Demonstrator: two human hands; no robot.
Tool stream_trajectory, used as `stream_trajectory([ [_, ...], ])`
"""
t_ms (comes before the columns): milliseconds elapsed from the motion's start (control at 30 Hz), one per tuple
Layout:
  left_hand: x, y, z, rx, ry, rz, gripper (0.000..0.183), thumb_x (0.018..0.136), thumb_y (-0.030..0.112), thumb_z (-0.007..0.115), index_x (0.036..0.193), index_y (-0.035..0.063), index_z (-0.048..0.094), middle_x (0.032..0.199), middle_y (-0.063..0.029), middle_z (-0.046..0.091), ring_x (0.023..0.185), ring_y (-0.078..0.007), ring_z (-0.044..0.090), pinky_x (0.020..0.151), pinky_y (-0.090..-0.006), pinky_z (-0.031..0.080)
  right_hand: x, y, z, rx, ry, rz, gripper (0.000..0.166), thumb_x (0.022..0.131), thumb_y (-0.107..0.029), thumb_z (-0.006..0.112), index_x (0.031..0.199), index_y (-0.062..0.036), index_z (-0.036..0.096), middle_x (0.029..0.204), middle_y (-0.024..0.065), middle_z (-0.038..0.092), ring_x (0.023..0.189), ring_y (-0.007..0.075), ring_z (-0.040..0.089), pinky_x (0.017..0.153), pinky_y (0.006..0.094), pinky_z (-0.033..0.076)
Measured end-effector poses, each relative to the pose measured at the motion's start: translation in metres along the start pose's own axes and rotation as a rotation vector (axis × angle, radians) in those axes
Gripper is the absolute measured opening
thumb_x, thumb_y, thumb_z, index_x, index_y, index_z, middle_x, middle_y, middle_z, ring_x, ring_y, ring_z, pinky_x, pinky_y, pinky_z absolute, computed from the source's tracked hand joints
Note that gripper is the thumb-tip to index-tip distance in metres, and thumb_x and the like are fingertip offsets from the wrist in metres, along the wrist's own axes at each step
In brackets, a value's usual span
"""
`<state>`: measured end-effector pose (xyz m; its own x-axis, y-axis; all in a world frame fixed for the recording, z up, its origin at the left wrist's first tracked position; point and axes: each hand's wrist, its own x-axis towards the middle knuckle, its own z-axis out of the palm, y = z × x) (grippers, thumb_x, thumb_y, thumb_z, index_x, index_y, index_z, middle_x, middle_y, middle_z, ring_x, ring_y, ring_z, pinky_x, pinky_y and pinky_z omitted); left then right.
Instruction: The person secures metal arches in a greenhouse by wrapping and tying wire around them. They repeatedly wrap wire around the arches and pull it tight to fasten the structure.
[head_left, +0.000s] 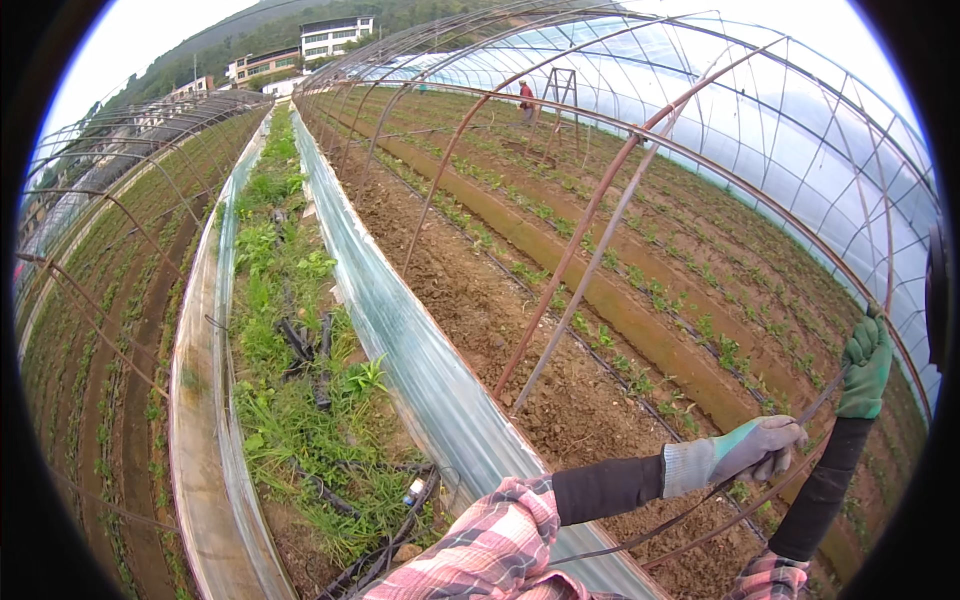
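Note:
My left hand (757, 448), in a grey and teal knit glove, is closed around a dark flat strap (679, 516). The strap slants up from the lower middle, passes through this hand and reaches my right hand (866, 366). That one wears a green glove and is raised at the right, its fingers curled on the strap's upper end. Just beside it is a rusty metal pipe (780, 204) of the greenhouse frame; whether the fingers touch the pipe is hidden. A thin curved rod (739, 517) runs below the left hand.
Clear plastic sheeting (390, 322) lines the frame's lower side. Two slanted poles (577, 247) stand ahead. Planted rows (660, 300) with drip hoses lie inside. On the weedy strip (262, 420) are black pipe pieces (296, 341). A person (526, 97) stands far off near a metal stand (561, 86).

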<state>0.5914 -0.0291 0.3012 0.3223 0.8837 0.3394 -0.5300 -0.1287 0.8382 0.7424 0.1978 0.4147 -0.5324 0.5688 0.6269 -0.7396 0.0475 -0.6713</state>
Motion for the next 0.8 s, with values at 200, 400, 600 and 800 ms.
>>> stream_trajectory([
  [200, -0.03, -0.006, -0.013, -0.063, -0.018, -0.017, 0.032, 0.097, 0.036, 0.039, 0.107, 0.007, 0.05, 0.061, 0.0019, 0.053, 0.04, -0.0034, 0.042, 0.033, -0.0181, 0.031, -0.001, 0.001, 0.002, 0.023, 0.024, 0.005, 0.023, 0.101, -0.016, 0.034, 0.109, -0.0006, 0.048, 0.063, -0.0047, 0.025, 0.047, 0.0043, 0.021, 0.039, 0.0215, 0.021],
  [400, -0.056, -0.012, -0.022, -0.016, 0.03, 0.006, 0.031, 0.098, 0.035, 0.039, 0.108, 0.0071, 0.049, 0.061, 0.003, 0.052, 0.04, -0.0028, 0.039, 0.036, -0.0173, 0.029, 0.008, 0.027, 0.006, 0.084, 0.022, 0.027, 0.022, 0.1, -0.015, 0.035, 0.106, -0.0004, 0.049, 0.062, -0.0044, 0.025, 0.046, 0.0045, 0.02, 0.038, 0.0218, 0.021],
  [600, -0.081, -0.03, -0.024, 0.028, 0.106, -0.025, 0.031, 0.098, 0.036, 0.039, 0.11, 0.0091, 0.048, 0.062, 0.0036, 0.051, 0.041, -0.0024, 0.039, 0.037, -0.0167, 0.03, 0.009, 0.028, 0.011, 0.145, -0.054, 0.036, 0.02, 0.1, -0.014, 0.035, 0.105, -0.0019, 0.05, 0.061, -0.004, 0.026, 0.045, 0.0045, 0.021, 0.038, 0.0214, 0.02],
  [800, -0.112, -0.058, -0.012, 0.001, 0.204, -0.122, 0.035, 0.097, 0.038, 0.042, 0.115, 0.0089, 0.05, 0.063, 0.0035, 0.051, 0.044, -0.0037, 0.039, 0.04, -0.0188, 0.029, 0.0, 0.043, -0.016, 0.249, 0.008, 0.059, 0.02, 0.1, -0.013, 0.035, 0.105, -0.0029, 0.051, 0.061, -0.0039, 0.026, 0.044, 0.0047, 0.02, 0.037, 0.022, 0.02],
])
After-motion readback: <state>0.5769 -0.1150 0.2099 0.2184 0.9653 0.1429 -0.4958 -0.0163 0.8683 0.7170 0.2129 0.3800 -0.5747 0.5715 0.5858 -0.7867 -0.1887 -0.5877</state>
